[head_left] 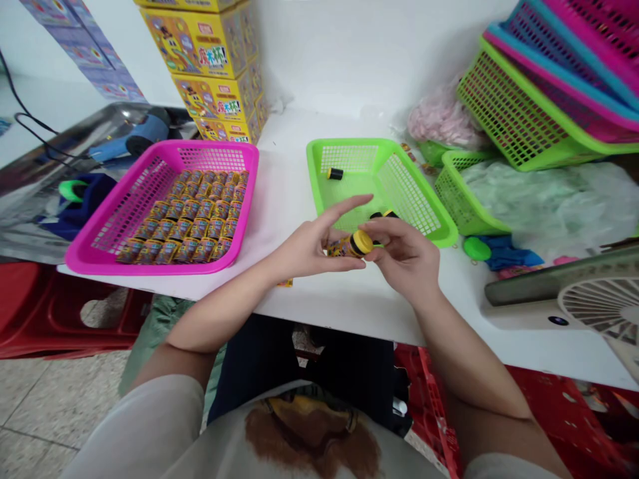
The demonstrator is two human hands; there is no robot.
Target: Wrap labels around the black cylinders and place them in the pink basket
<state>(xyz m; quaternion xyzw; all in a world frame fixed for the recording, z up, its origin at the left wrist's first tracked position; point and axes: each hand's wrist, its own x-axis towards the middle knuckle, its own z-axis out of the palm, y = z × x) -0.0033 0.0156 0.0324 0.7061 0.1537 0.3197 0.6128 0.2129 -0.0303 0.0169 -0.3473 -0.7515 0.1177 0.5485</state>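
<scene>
Both of my hands hold one small tube point(343, 247) with a printed wrapper and a yellow cap, just above the white table's front edge. My left hand point(313, 245) pinches the tube's body with thumb and lower fingers, its index finger stretched out. My right hand point(402, 256) curls its fingers round the yellow-capped end. Behind them stands a green basket point(424, 206) holding a few loose yellow-capped pieces point(335, 173). To the left, a pink basket point(124, 246) carries several rows of wrapped tubes point(192, 216).
Yellow printed cartons point(214, 66) are stacked at the back. Green, pink and blue baskets point(549, 86) lean at the right above plastic bags point(544, 193). A white fan point(599, 313) lies at the right edge. A blue heat gun point(132, 136) rests at left; red crates sit below the table.
</scene>
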